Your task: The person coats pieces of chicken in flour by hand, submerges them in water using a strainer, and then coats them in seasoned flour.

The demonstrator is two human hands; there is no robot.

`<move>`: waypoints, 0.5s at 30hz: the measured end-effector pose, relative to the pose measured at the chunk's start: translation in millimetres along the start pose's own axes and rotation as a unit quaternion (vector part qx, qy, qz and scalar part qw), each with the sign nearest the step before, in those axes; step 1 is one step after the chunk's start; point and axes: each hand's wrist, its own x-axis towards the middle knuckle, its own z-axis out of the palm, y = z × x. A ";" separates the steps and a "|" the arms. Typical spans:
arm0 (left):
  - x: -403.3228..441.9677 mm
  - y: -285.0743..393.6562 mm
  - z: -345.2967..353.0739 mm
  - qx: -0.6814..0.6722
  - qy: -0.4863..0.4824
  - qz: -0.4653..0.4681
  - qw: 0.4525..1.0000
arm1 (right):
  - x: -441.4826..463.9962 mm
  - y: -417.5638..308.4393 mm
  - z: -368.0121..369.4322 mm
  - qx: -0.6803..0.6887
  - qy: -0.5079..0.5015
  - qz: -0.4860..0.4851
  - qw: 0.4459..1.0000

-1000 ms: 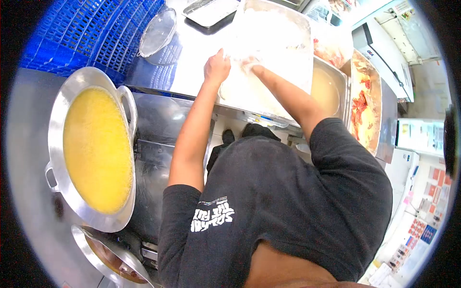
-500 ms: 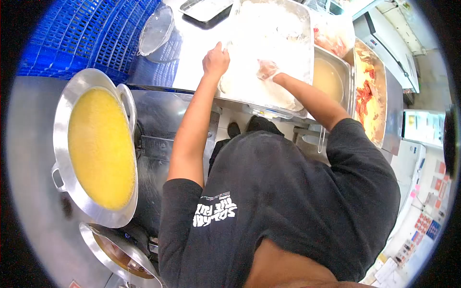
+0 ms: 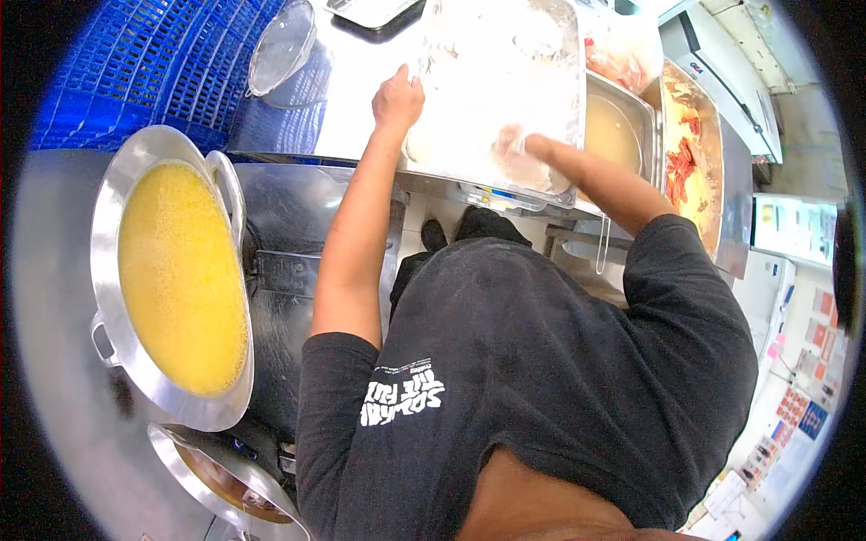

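Note:
A large metal tray (image 3: 580, 90) of white flour (image 3: 478, 99) lies on the worktop in front of me. My left hand (image 3: 397, 99) is closed at the tray's left rim, fingers curled over the edge. Inside the tray, low on the right, my right hand (image 3: 519, 144) is coated in flour and smeared by motion; its fingers cannot be made out. Strong glare washes out much of the flour, so anything lying in it is hard to see.
Right of the tray stand a pan of pale liquid (image 3: 613, 135), a bag of reddish pieces (image 3: 622, 63) and a tray with red-orange food (image 3: 683, 171). To the left are a sieve (image 3: 284, 50), a blue basket (image 3: 153, 72) and a big wok of yellow oil (image 3: 185, 279).
My right hand has shifted slightly right and down within the flour and is now blurred. My left hand stays at the tray's rim. The view has moved a little.

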 end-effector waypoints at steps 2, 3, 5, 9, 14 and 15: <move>1.7 -1.2 -0.9 -0.006 0.003 -0.003 1.000 | -23.1 -52.4 -9.7 -0.075 -0.036 -0.029 0.996; 1.8 -0.8 -1.9 -0.009 0.001 -0.005 1.000 | -18.5 -70.5 -13.2 -0.097 -0.040 -0.034 0.994; -1.0 1.2 -0.7 -0.016 -0.003 -0.010 1.000 | 8.2 -90.7 -9.7 -0.119 -0.013 -0.029 0.992; 0.5 2.1 -4.9 -0.024 0.004 -0.009 1.000 | 141.6 -25.8 28.0 0.449 0.232 0.146 0.850; 1.2 5.8 -7.6 -0.012 -0.022 -0.021 0.999 | 127.3 -8.9 -91.2 0.218 0.242 0.022 0.945; 0.9 4.5 -6.2 -0.013 -0.018 -0.021 1.000 | 129.2 -19.0 -107.1 0.154 0.215 0.044 0.963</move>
